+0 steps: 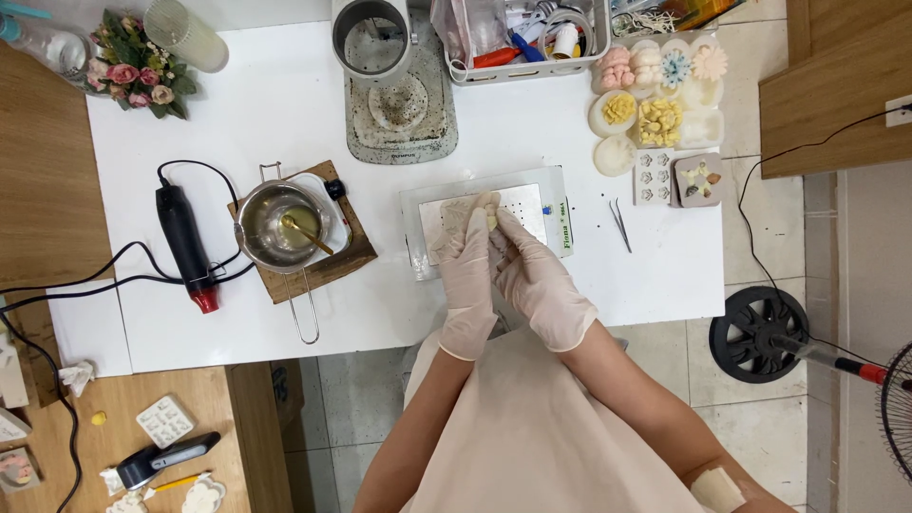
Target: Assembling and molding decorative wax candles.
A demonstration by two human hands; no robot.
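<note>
heat gun [183,245], metal pot [276,226], tweezers [620,224], flower bouquet [137,68], fan [758,334].

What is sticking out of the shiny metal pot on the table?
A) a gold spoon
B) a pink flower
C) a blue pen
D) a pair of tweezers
A: a gold spoon leans inside the shiny metal pot, its handle pointing toward the pot's right rim; the tweezers lie on the white table, to the right of the gloved hands.
</note>
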